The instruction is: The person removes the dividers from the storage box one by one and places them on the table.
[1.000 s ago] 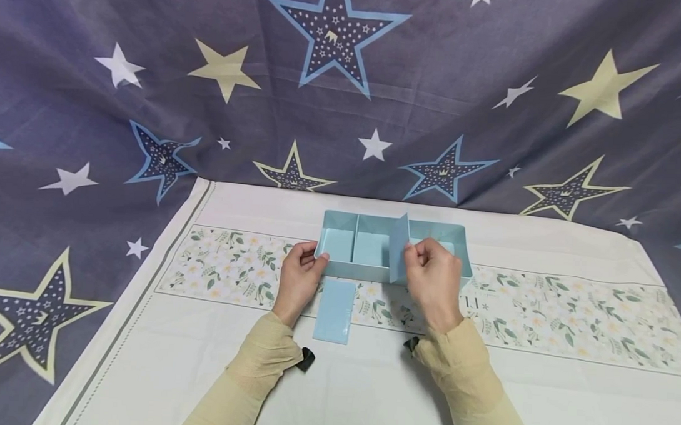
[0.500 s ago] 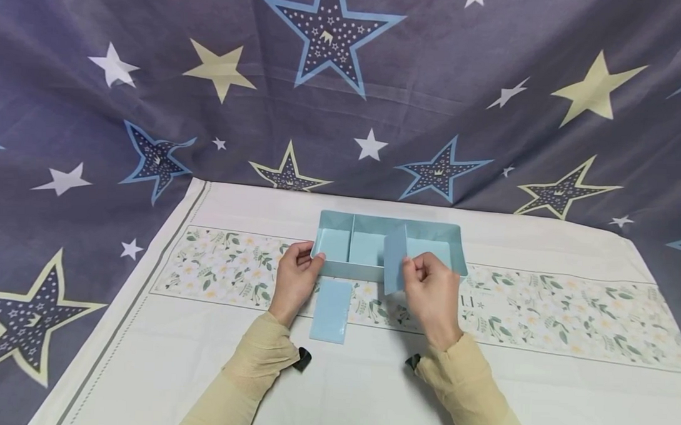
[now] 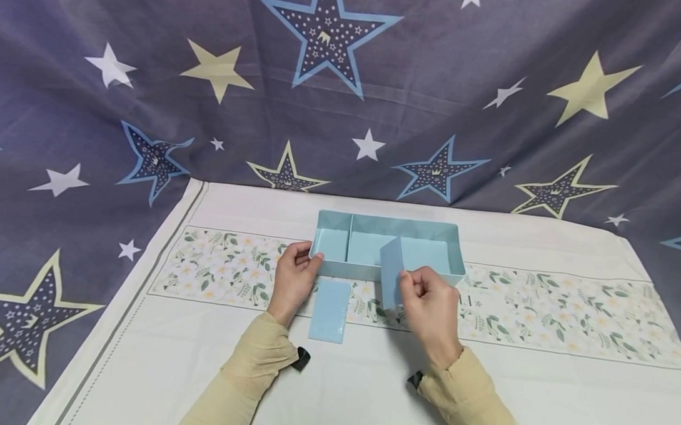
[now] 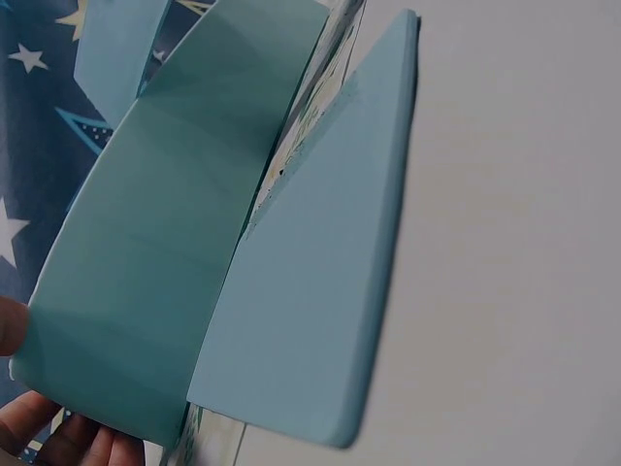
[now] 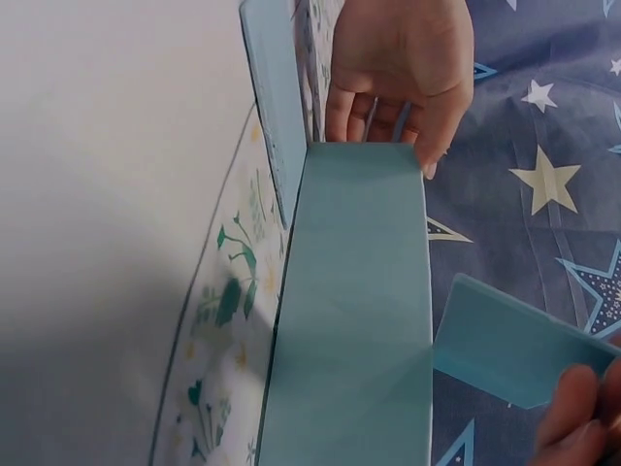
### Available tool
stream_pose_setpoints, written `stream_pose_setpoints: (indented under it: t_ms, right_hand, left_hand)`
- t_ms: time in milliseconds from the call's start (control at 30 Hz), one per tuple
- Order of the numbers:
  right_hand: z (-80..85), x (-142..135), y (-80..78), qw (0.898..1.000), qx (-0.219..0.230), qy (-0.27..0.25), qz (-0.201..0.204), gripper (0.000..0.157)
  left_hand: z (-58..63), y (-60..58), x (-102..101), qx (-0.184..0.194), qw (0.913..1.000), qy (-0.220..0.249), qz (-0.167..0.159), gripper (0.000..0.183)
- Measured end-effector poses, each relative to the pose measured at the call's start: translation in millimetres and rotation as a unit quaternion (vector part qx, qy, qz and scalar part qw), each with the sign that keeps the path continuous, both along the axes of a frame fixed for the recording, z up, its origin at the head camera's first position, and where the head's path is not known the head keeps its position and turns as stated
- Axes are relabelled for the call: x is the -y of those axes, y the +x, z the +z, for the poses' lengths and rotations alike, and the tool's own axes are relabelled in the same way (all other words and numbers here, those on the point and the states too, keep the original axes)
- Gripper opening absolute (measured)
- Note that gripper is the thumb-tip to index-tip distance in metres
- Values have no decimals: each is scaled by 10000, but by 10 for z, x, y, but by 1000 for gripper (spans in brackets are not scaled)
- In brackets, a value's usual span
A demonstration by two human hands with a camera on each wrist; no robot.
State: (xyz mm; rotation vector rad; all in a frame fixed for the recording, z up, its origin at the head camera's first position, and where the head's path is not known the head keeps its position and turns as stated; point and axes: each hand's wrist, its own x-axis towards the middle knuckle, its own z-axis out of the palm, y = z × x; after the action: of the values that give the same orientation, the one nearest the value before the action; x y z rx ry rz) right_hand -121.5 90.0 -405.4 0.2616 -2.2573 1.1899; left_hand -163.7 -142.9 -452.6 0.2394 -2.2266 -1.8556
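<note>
In the head view a long light-blue box (image 3: 338, 269) stands on the cloth, a fixed-looking divider (image 3: 349, 238) upright near its left end. My left hand (image 3: 294, 276) grips that left end, thumb at the rim and fingers against the side. Between thumb and fingers my right hand (image 3: 433, 309) pinches a flat blue divider panel (image 3: 391, 273), raised and tilted in front of the box's middle. The right wrist view shows this panel (image 5: 514, 340) apart from the box wall (image 5: 354, 311). A second blue panel (image 3: 329, 310) lies flat just in front of the box.
A white tablecloth (image 3: 200, 351) with a floral band (image 3: 562, 308) covers the table. Behind it hangs a dark curtain (image 3: 299, 117) printed with stars. Black pieces (image 3: 301, 359) show at both sleeve cuffs.
My right hand has drawn the divider panel out of the box, toward me and slightly left. The right side of the box is now one long compartment. My left hand keeps its grip.
</note>
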Motion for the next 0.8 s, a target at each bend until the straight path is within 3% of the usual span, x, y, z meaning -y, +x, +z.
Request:
stream_pose_setpoints:
  t_ms: [467, 800]
  right_hand:
    - [-38, 2, 199, 9991, 158, -193, 355, 31]
    - [-103, -35, 253, 9979, 433, -350, 328, 33]
  left_hand:
    - [11, -5, 0, 3, 10000, -24, 31, 37]
    - [28, 8, 0, 100, 9999, 21, 43, 39]
